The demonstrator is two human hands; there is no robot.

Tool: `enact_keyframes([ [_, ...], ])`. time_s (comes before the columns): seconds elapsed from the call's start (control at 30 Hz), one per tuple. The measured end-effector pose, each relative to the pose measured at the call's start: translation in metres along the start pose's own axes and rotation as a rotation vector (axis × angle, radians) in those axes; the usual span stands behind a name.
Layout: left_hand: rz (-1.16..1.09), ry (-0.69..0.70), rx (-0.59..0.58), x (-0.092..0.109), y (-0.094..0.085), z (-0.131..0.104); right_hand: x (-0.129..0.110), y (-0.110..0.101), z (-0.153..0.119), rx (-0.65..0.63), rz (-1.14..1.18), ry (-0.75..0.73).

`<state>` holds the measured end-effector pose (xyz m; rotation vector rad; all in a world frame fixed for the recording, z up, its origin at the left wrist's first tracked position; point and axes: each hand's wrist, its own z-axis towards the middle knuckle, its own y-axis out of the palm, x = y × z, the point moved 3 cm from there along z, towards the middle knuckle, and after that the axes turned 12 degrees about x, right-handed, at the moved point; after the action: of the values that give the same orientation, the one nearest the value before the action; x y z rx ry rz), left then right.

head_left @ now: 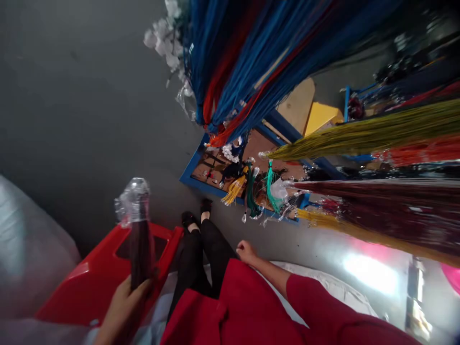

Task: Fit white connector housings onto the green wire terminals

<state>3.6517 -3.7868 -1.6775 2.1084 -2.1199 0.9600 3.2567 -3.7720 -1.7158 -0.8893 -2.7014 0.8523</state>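
Our left hand [124, 302] grasps a plastic-capped dark bundle [139, 249] over the red stool [89, 273], already taken up, while our right hand [246, 251], clenched and seemingly empty, is right of the stool, and blue strands [247, 62] beyond it await untouched.

Bundle [139, 244] in L hand [123, 303], stool [84, 285] L of legs [189, 263].

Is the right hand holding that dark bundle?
No, the left hand is wrapped around the dark bundle, while the right hand is well apart from it.
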Motion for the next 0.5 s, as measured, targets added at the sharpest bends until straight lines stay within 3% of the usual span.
enact_keyframes([
  [0.13, 0.315, 0.0, -0.286, -0.036, 0.051, -0.004, -0.001, 0.04, -0.011, -0.098, -0.117, -0.033],
  [0.3, 0.666, -0.022, -0.486, -0.072, 0.122, -0.025, -0.004, 0.08, -0.024, -0.16, -0.183, -0.005],
  [0.4, 0.915, -0.008, -0.573, -0.086, 0.143, -0.034, 0.003, 0.092, -0.02, -0.191, -0.164, 0.021],
  [0.5, 1.091, 0.038, -0.601, -0.091, 0.148, -0.038, 0.01, 0.102, -0.017, -0.214, -0.139, 0.051],
])
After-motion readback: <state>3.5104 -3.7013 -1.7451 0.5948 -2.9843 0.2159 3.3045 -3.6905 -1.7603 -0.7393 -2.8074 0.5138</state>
